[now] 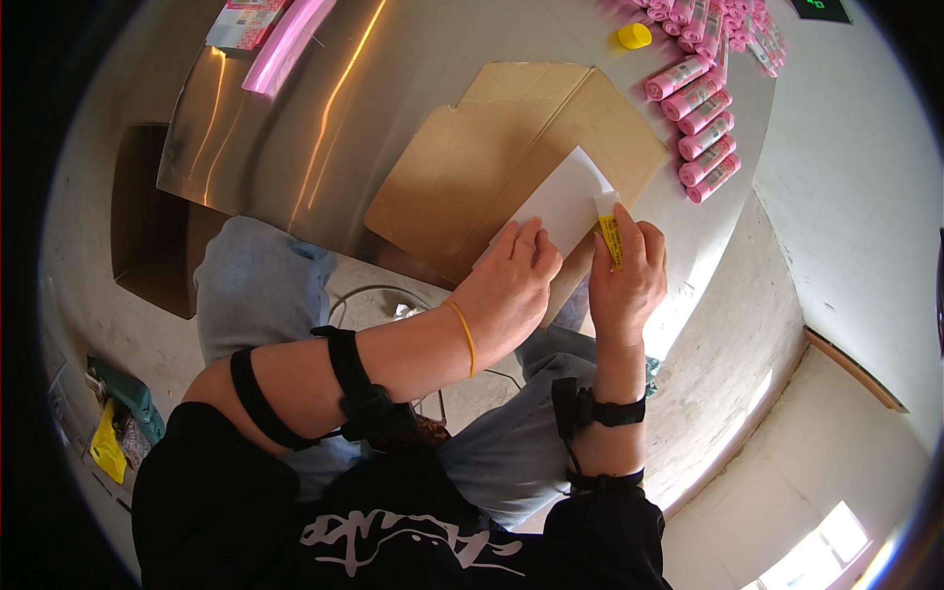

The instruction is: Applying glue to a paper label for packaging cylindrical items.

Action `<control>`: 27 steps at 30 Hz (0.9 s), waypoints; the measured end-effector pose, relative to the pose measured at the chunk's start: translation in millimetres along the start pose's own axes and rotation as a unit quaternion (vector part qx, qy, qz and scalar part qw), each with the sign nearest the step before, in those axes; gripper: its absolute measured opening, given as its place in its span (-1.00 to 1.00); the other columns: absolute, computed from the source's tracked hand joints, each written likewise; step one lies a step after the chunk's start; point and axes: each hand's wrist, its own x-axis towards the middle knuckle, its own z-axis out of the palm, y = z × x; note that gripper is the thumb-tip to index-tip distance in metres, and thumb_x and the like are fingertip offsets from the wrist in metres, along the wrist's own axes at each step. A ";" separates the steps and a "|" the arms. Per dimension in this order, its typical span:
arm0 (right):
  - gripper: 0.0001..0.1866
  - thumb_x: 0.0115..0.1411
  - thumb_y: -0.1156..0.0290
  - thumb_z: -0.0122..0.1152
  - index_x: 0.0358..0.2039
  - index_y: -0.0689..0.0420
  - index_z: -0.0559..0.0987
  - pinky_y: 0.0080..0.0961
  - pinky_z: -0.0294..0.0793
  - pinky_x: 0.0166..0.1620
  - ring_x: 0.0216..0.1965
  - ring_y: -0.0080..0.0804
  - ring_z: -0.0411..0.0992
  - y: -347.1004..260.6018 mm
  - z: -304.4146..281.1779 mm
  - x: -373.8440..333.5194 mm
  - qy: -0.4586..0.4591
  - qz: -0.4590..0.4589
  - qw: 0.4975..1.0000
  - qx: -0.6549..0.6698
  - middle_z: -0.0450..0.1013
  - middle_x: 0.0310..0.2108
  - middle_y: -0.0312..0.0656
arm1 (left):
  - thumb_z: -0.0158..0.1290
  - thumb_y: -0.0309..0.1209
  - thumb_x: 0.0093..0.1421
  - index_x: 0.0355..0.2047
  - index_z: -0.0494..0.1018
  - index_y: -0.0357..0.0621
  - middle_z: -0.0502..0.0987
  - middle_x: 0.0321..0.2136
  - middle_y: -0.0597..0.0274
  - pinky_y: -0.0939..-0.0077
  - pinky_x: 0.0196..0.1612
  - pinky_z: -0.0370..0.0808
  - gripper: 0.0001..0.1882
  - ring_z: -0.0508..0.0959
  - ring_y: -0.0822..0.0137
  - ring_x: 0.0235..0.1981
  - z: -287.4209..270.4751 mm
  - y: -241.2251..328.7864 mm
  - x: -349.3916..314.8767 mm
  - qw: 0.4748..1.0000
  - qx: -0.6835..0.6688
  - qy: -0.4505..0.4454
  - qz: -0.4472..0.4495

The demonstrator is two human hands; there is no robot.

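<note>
On a brown cardboard sheet (472, 138) at the table's near edge lies a white paper strip (562, 197), set at a slant. My left hand (509, 285) rests its fingertips, slightly apart, on the paper's near left end; its thumb is hidden. In my right hand (632, 280) is a glue stick (611, 239) with a white top and a yellow label, closed between thumb and fingers. Its white end touches or hovers just over the paper's right edge; I cannot tell which. A round yellow cap (634, 36) sits on the table beyond the cardboard.
Several pink rolls (706, 113) line the right side of the metal table (265, 147), with more piled behind. A pink plastic tube or film roll (285, 49) and a printed box (246, 25) lie at the far left. An open cardboard box (152, 226) stands below on the left.
</note>
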 end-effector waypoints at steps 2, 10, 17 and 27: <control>-0.66 0.05 0.41 0.27 -0.10 -0.05 0.55 -0.42 0.47 -0.39 -0.41 -0.32 0.44 -3.1 -1.5 -0.8 -0.013 0.024 1.000 0.015 0.37 -0.31 -0.23 | -0.02 -0.45 0.10 -0.21 0.45 -0.56 0.30 -0.08 -0.17 0.12 0.18 0.25 -0.65 0.30 -0.07 0.09 -0.3 -1.2 -1.1 1.000 0.001 -0.002 0.003; -0.69 0.09 0.40 0.22 -0.11 -0.05 0.57 -0.44 0.46 -0.40 -0.40 -0.35 0.43 0.7 1.1 -3.5 -0.026 0.043 0.998 0.046 0.39 -0.28 -0.23 | -0.02 -0.45 0.10 -0.22 0.46 -0.55 0.30 -0.08 -0.17 0.13 0.18 0.25 -0.67 0.29 -0.06 0.09 -3.2 -0.7 0.0 1.000 -0.004 -0.003 0.004; -0.70 0.06 0.44 0.23 -0.14 -0.05 0.59 -0.46 0.46 -0.38 -0.36 -0.36 0.43 -0.9 -2.0 -0.9 -0.018 -0.004 1.000 0.025 0.39 -0.28 -0.25 | -0.01 -0.44 0.10 -0.24 0.47 -0.52 0.30 -0.08 -0.17 0.12 0.18 0.24 -0.68 0.30 -0.07 0.09 -0.3 -0.2 -0.8 1.000 0.004 0.007 0.001; -0.69 0.05 0.47 0.23 -0.15 -0.05 0.60 -0.45 0.47 -0.38 -0.40 -0.33 0.43 0.2 0.7 -5.4 -0.028 0.016 0.998 0.052 0.36 -0.26 -0.19 | -0.03 -0.42 0.10 -0.24 0.49 -0.48 0.31 -0.07 -0.16 0.11 0.18 0.24 -0.68 0.30 -0.06 0.10 -1.9 -0.5 -0.7 1.000 0.012 -0.008 0.009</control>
